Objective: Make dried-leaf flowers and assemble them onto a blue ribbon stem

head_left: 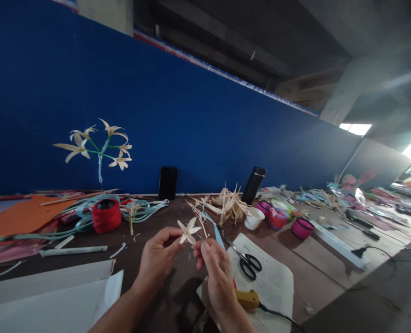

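My left hand (162, 252) pinches a small pale flower (189, 230) with pointed petals, held above the brown table. Close by on its right, my right hand (214, 268) has its fingers closed; whatever they hold, if anything, is too small to make out. Black-handled scissors (249, 267) lie on a printed sheet (278, 282) to the right of my right hand. A yellow-handled tool (247, 299) with a black cord rests on the same sheet, partly behind my right wrist. Dried pale husk strips (228, 206) are heaped beyond my hands.
Beyond my hands are a black phone (168, 182), a dark bottle (254, 185) and a white cup (254, 218). Red ribbon (106, 216) sits at left, below a flower stem (100, 169). A white box (46, 300) fills the near left. A blue partition (205, 125) stands behind.
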{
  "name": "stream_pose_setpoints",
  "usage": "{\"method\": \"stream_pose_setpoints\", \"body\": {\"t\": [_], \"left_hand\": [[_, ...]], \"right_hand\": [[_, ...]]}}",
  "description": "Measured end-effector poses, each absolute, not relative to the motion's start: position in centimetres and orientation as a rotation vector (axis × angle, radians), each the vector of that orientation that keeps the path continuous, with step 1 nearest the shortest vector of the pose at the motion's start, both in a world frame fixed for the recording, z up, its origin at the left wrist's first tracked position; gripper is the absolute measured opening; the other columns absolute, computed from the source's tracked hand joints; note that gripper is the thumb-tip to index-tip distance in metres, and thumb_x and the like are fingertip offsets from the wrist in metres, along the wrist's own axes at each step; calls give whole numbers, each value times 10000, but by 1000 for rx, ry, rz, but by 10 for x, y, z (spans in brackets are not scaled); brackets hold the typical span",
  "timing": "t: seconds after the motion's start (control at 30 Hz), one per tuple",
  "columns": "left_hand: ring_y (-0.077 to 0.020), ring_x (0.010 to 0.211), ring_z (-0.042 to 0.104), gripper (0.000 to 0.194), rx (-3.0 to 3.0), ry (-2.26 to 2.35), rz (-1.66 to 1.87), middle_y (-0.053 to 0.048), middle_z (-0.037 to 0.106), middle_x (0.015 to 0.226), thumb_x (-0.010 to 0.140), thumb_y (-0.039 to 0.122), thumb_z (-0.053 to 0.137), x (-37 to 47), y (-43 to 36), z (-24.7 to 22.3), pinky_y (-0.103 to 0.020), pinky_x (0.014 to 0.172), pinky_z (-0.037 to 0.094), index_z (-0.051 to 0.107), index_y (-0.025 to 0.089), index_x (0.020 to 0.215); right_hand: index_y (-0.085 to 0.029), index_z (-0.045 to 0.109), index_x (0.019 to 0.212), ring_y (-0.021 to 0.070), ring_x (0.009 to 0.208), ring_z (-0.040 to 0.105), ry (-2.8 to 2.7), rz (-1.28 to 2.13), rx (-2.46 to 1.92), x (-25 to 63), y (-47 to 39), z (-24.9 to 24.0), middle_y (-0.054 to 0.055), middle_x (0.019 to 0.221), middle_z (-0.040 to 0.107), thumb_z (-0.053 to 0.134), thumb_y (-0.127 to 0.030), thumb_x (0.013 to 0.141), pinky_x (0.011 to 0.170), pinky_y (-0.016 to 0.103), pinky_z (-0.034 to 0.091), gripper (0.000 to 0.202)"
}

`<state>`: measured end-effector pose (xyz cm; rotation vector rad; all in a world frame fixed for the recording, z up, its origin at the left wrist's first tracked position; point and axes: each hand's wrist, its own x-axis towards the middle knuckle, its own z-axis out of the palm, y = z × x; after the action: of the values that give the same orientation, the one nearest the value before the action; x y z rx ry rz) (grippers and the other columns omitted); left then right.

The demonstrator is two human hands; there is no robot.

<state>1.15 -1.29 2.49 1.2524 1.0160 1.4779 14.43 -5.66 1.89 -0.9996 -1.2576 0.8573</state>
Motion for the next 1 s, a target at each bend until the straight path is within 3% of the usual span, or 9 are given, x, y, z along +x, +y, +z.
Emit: {"method": "stream_pose_setpoints", "body": {"t": [0.17, 0.5, 1.0], "left_hand": [[-124, 595, 556, 148, 1271, 1058, 1479, 13, 643, 634, 612, 293, 724, 11, -12, 23, -212, 586, 434, 690, 170, 686], [-139, 664, 573, 64, 1551, 1029, 1465, -7, 631, 698, 689, 237, 654, 10, -12, 17, -209, 601, 433, 689, 184, 680], [-143, 678, 569, 83, 1560, 1049, 1458, -12, 636, 729, 688, 261, 657, 9, -12, 17, -211, 605, 429, 686, 186, 708]], "right_hand": [[-165, 622, 803, 96, 546, 446, -1204, 856, -959, 143, -55, 19, -12, 647, 542, 502, -431, 870, 533, 217, 358, 300], [-167, 574, 715, 85, 526, 392, -1158, 836, -969, 145, -50, 14, -53, 544, 452, 601, -407, 813, 511, 205, 331, 261], [-153, 567, 647, 77, 508, 389, -1196, 857, -1016, 144, -52, 18, -43, 542, 460, 592, -344, 826, 483, 207, 301, 262]]}}
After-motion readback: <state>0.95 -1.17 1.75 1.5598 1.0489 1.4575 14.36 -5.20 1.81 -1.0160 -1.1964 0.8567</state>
